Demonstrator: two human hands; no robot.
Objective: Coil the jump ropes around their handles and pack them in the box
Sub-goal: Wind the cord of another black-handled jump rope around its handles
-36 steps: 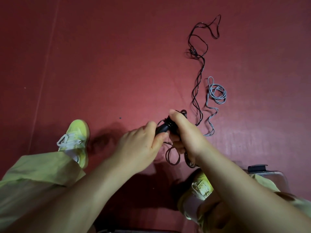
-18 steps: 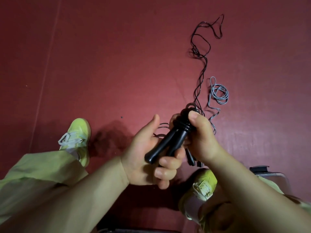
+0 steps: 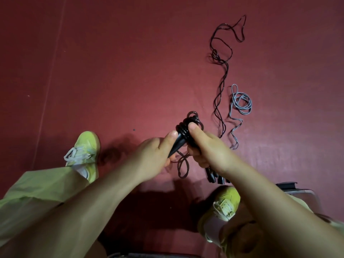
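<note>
Three ropes are showing: a black jump rope (image 3: 183, 138) in the hands, a thin black rope (image 3: 221, 86) and a grey rope (image 3: 240, 103) lying loose on the red floor (image 3: 130, 62) beyond the right hand (image 3: 208, 151). The left hand (image 3: 154, 157) is gripping the glossy black handles from below, thumb lying along them; the right hand is clamping its thumb over several tight coils at their top. A slack loop is dangling between the hands. Dark handle ends (image 3: 214, 176) are peeking out under the right wrist, their number unclear. A box corner (image 3: 297, 190) near the right forearm is mostly hidden.
</note>
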